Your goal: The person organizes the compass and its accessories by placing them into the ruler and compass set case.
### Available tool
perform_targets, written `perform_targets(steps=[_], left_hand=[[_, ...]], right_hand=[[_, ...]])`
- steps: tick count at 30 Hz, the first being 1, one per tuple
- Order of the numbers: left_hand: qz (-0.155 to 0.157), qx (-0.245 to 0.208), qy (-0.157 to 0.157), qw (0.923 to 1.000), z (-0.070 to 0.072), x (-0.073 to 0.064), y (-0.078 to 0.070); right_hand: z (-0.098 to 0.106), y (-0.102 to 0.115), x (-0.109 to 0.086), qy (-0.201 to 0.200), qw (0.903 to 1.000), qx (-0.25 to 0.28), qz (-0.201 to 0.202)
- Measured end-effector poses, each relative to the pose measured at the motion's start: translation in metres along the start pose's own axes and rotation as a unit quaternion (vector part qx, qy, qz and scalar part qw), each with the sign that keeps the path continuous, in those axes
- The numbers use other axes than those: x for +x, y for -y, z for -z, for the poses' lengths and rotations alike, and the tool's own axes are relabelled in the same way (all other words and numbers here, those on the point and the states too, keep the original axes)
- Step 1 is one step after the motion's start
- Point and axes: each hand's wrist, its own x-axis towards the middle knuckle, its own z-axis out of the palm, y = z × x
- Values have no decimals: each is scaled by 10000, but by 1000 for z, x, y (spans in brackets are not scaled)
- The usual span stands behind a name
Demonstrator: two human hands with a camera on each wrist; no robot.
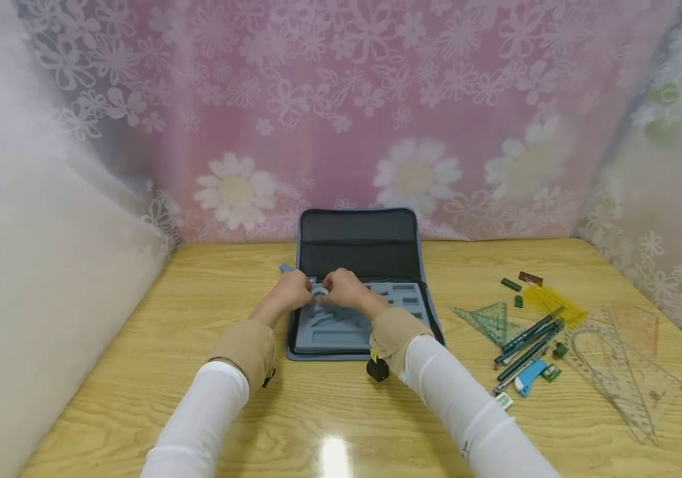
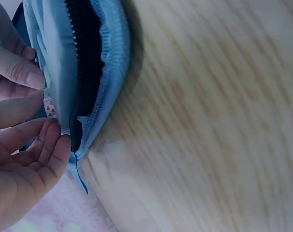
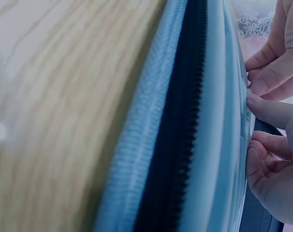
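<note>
An unzipped case (image 1: 366,247) lies with its lid up against the back. Its grey foam insert (image 1: 341,337) has cut-out slots of several shapes. Over the insert's upper left corner, my left hand (image 1: 289,290) and right hand (image 1: 346,289) meet at a small white ring (image 1: 320,291). In the left wrist view its edge is a white strip with a red pattern (image 2: 49,108). My left thumb and fingers pinch it there, and my right thumb and fingertips pinch it from the other side. My fingers hide most of the ring.
To the right lie green set squares (image 1: 492,321), a yellow ruler (image 1: 552,304), dark pencils (image 1: 528,345), a blue cutter (image 1: 530,377), small green sharpeners and erasers, and clear set squares (image 1: 621,365). A blue zipper tab (image 1: 285,268) sticks out beside the case.
</note>
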Motion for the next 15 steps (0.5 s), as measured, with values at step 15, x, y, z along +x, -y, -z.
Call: perform_targets(steps=[15], left_hand=[[-497,594,-287,9966,-10,4,2]], right_hand=[[-1,-7,-7,69,9952,-718,661]])
